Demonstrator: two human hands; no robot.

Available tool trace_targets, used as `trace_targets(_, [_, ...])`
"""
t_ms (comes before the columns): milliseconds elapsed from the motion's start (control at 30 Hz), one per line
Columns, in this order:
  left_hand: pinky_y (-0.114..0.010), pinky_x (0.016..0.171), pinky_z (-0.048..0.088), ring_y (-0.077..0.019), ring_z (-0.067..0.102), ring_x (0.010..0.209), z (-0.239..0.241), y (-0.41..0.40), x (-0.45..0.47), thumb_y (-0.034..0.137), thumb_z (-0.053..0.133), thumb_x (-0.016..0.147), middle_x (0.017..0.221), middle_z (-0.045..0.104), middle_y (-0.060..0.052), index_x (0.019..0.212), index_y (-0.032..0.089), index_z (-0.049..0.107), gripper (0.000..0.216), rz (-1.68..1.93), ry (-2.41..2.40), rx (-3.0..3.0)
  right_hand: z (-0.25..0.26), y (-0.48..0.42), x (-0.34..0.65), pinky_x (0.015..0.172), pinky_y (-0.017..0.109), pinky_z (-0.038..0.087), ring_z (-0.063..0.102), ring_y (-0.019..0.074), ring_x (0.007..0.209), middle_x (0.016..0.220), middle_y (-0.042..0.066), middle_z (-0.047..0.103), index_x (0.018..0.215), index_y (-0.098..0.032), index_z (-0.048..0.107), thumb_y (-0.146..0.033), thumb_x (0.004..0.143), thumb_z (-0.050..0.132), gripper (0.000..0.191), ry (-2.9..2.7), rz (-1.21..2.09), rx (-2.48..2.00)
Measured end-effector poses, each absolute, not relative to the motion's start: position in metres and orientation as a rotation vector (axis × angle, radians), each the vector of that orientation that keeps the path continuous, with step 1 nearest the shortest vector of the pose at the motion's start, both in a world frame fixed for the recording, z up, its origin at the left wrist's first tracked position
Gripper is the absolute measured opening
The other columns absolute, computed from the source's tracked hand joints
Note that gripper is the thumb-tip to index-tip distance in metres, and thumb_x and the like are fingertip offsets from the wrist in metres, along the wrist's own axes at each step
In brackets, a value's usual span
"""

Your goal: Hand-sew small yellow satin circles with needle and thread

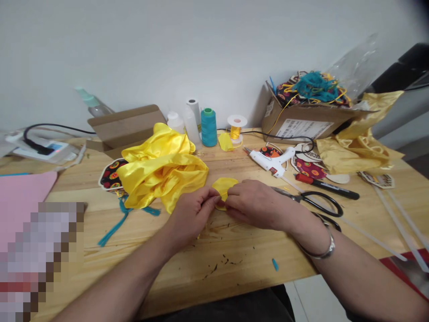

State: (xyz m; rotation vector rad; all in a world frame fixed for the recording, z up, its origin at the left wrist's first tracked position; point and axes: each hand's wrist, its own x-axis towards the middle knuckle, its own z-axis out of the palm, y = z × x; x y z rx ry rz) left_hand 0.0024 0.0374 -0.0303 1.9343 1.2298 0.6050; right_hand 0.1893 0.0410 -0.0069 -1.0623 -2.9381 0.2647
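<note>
Both left hand (pixel 191 214) and right hand (pixel 256 203) close together over wooden table (pixel 241 277), fingertips clamped on near side of small yellow fabric piece (pixel 224 184), at table middle. Large shiny yellow cloth (pixel 164 174) heaped beside left hand, partly over patterned piece (pixel 111 175) with teal tassel (pixel 112 230). Scissors (pixel 296 197) lie just beside right hand; white glue gun (pixel 264 162) beyond them, red-capped marker (pixel 331 187) near it. Teal thread spool (pixel 208 129) upright farther back.

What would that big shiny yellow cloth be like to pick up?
The yellow cloth would probably sag and flop, since it lies in loose, soft folds. Its glossy sheen suggests it might feel slippery. Lifting it could also nudge the patterned piece, which it partly covers in this view.
</note>
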Motion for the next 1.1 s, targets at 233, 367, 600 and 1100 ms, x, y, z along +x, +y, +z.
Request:
trace_targets(233, [-0.027,0.070,0.045,-0.0166,0.063,0.076,-0.030,0.038,0.002,0.030,0.044,0.088,0.081,0.071,0.001,0.085,0.022,0.064,0.022,0.583,1.221,1.926,-0.009,0.041,0.190,0.057,0.027,0.031,0.054,0.0138,0.064,0.071,0.004,0.064,0.077,-0.014,0.064,-0.016,0.088,0.044,0.022,-2.975,0.194,-1.016])
trace_targets(367, [-0.027,0.070,0.045,-0.0161,0.063,0.076,-0.030,0.039,0.002,0.029,0.045,0.088,0.080,0.070,0.001,0.084,0.021,0.064,0.021,0.588,1.216,1.936,-0.006,0.041,0.188,0.059,0.027,0.032,0.056,0.0149,0.066,0.073,0.005,0.065,0.078,-0.014,0.065,-0.016,0.088,0.044,0.023,-2.976,0.259,-1.104])
trace_targets(600, [-0.028,0.070,0.047,-0.0169,0.065,0.076,-0.030,0.038,0.002,0.029,0.048,0.086,0.082,0.072,0.001,0.087,0.023,0.064,0.018,0.592,1.236,1.918,0.002,0.043,0.185,0.059,0.025,0.033,0.059,0.0153,0.068,0.080,0.007,0.068,0.081,-0.014,0.066,-0.018,0.086,0.044,0.023,-2.883,0.521,-1.390])
trace_targets(1100, [-0.032,0.073,0.052,-0.0196,0.068,0.081,-0.035,0.039,0.004,0.028,0.059,0.078,0.085,0.073,-0.001,0.088,0.022,0.063,0.013,0.582,1.251,1.827,-0.005,0.045,0.189,0.059,0.026,0.031,0.057,0.0149,0.068,0.078,0.005,0.068,0.080,-0.015,0.066,-0.020,0.084,0.046,0.022,-2.748,0.588,-1.436])
